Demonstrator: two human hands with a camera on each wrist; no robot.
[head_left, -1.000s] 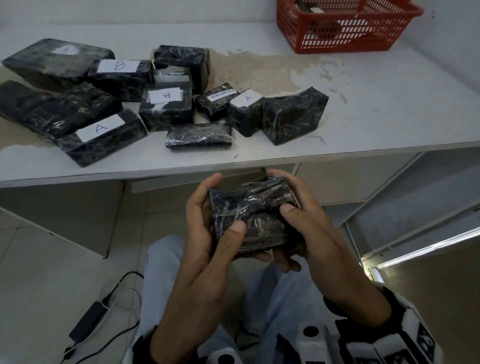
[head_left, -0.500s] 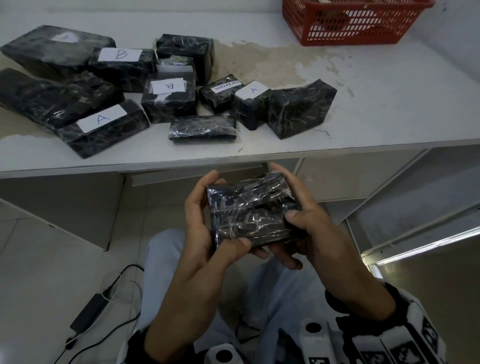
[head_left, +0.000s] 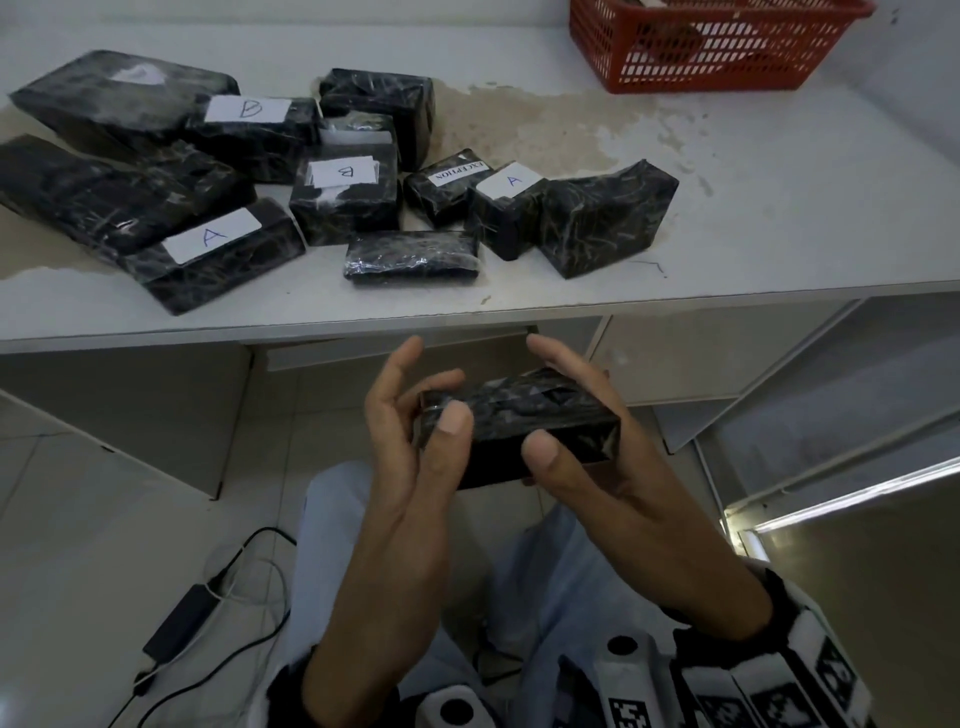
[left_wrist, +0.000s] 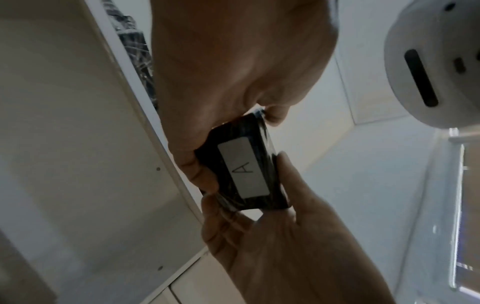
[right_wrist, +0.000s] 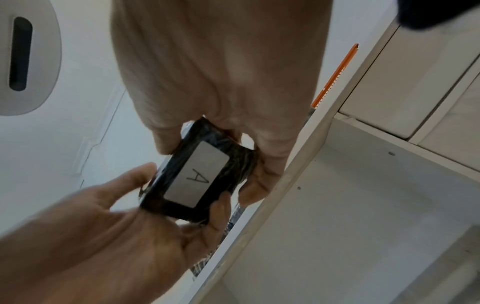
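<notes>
I hold a small black plastic-wrapped parcel (head_left: 511, 410) in both hands below the table's front edge, over my lap. My left hand (head_left: 431, 387) pinches its left end, thumb on top; the index finger is lifted off. My right hand (head_left: 540, 397) grips the right end, thumb on the near face and fingers round the far side. Both wrist views show the parcel's (left_wrist: 244, 168) underside, which carries a white label marked "A" (right_wrist: 197, 176).
Several black wrapped parcels lie on the white table (head_left: 753, 218), some labelled A (head_left: 213, 236), B (head_left: 343, 171) or EXCEPTION (head_left: 460, 171). A red basket (head_left: 711, 47) stands at the back right. Open shelves (head_left: 831, 405) lie lower right. A power adapter (head_left: 182, 618) with cable is on the floor.
The parcel has tipped, so its near side face now shows towards me. My left fingers have lifted off its far edge. Both hands sit slightly higher and nearer the table edge.
</notes>
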